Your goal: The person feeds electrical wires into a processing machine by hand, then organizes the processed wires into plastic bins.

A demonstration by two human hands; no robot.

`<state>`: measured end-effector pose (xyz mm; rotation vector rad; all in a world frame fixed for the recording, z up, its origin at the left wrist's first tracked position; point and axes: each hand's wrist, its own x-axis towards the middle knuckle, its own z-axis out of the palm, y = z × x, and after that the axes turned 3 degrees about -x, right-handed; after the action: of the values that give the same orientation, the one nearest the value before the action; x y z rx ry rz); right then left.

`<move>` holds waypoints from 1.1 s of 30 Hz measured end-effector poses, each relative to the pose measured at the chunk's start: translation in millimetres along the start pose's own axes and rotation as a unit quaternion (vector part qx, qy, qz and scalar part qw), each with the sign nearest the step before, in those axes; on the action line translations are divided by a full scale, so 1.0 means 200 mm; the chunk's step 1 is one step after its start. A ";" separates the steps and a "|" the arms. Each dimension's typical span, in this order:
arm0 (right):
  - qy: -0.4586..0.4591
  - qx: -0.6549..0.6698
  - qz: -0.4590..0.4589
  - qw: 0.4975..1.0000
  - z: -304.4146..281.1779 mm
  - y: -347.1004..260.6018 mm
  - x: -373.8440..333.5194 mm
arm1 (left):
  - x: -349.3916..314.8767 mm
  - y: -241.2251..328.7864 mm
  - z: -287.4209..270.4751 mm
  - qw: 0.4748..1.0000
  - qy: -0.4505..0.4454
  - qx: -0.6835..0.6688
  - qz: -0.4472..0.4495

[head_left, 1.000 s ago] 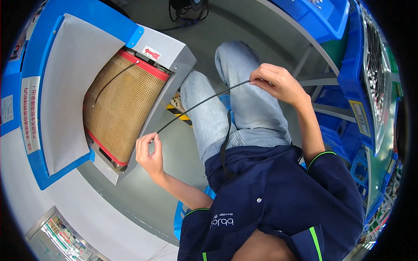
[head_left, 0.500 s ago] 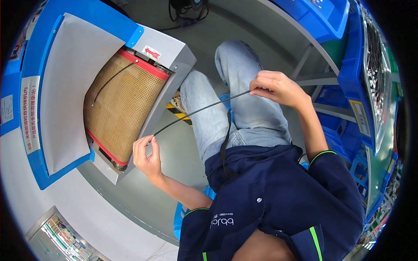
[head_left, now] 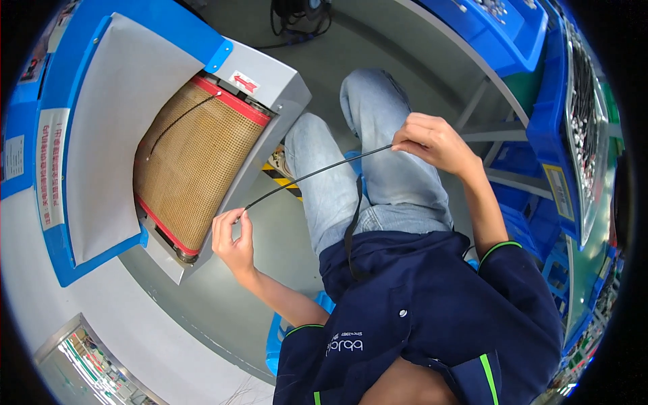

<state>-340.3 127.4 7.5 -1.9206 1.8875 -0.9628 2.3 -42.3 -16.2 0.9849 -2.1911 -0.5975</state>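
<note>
A thin black cable (head_left: 317, 171) stretches between my two hands over my lap, bowed slightly. My left hand (head_left: 233, 244) pinches its lower-left end between thumb and fingertips, close to the front of the conveyor machine. The other end is held by my right hand (head_left: 433, 142), thumb against curled fingers, above my right thigh. Whatever tips the cable has are hidden in my fingers. On the tan mesh conveyor belt (head_left: 202, 158) with red edges lies another dark cable (head_left: 177, 116), a small pale tip at its upper end.
A white cover sheet (head_left: 111, 135) in a blue frame (head_left: 57, 260) hangs over the belt on my left. At right stand blue bins (head_left: 503, 37); one tray holds several black cables with white ends (head_left: 582, 115). A blue stool (head_left: 275, 337) shows beneath me.
The whole view has shifted slightly, the machine appearing a little further right. Both hands keep their pinch on the cable, which stays stretched between them.
</note>
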 end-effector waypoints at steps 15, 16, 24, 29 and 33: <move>0.114 -0.024 -0.036 0.993 0.48 -0.40 1.02 | 0.64 -0.69 -0.64 0.997 0.006 -0.014 -0.075; 0.116 -0.017 -0.034 0.993 0.50 -0.43 1.08 | 0.68 -0.73 -0.68 0.995 0.002 -0.018 -0.096; 0.134 -0.006 -0.019 0.991 0.59 -0.57 1.38 | 0.88 -0.91 -0.91 0.999 0.001 0.013 -0.045; 0.135 -0.035 -0.039 0.989 0.56 -0.55 1.40 | 0.92 -0.86 -0.90 0.997 -0.016 0.030 -0.065; 0.126 -0.025 -0.050 0.991 0.48 -0.54 1.35 | 0.92 -0.79 -0.92 0.998 -0.024 0.045 -0.048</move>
<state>-216.1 -144.8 73.3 -2.0198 1.9808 -1.2518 118.0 -306.1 79.9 1.1399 -2.2391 -0.5764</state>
